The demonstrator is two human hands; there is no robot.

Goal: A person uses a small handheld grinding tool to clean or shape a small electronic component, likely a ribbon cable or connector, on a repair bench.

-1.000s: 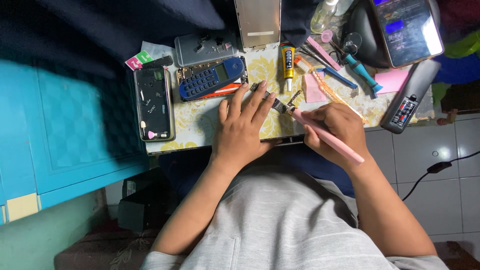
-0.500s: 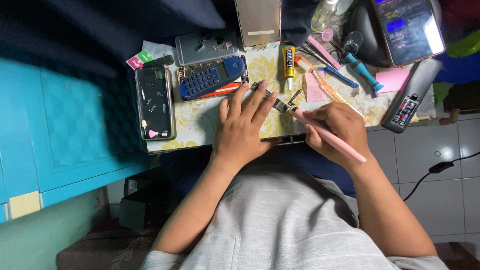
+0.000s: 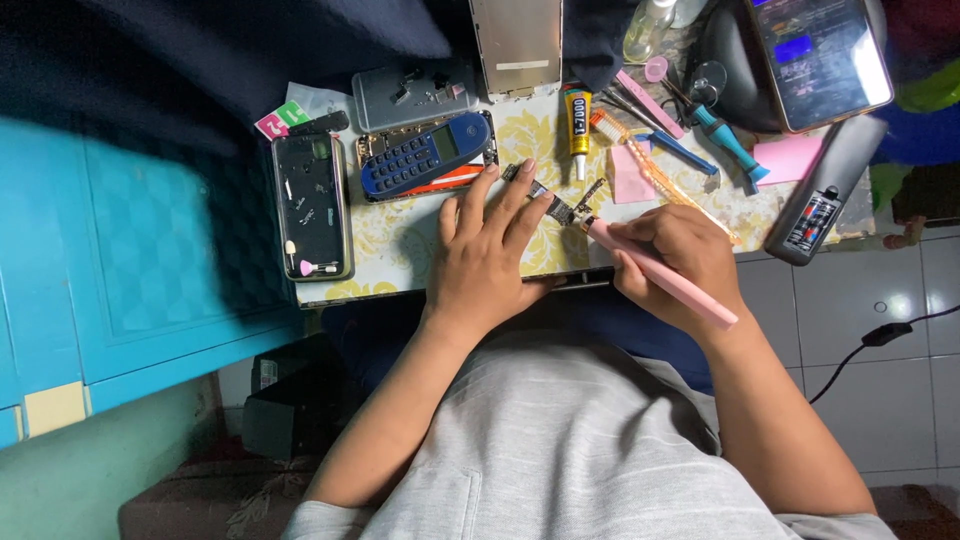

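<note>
My left hand [image 3: 490, 250] lies flat on the small patterned table [image 3: 400, 240], its fingertips pressing a thin dark phone part [image 3: 540, 188]. My right hand [image 3: 675, 262] is closed around a pink pen-shaped tool [image 3: 660, 275], whose metal tip touches the right end of that part. A blue keypad handset [image 3: 425, 155] lies just left of my left fingers.
An opened black phone body [image 3: 312, 205] lies at the table's left. A glue tube [image 3: 577, 128], pink and blue tools [image 3: 725, 135], a pink note pad [image 3: 785, 160] and a dark tester [image 3: 825, 195] crowd the right. A lit phone [image 3: 820, 55] rests at top right. A blue cabinet [image 3: 150, 240] stands left.
</note>
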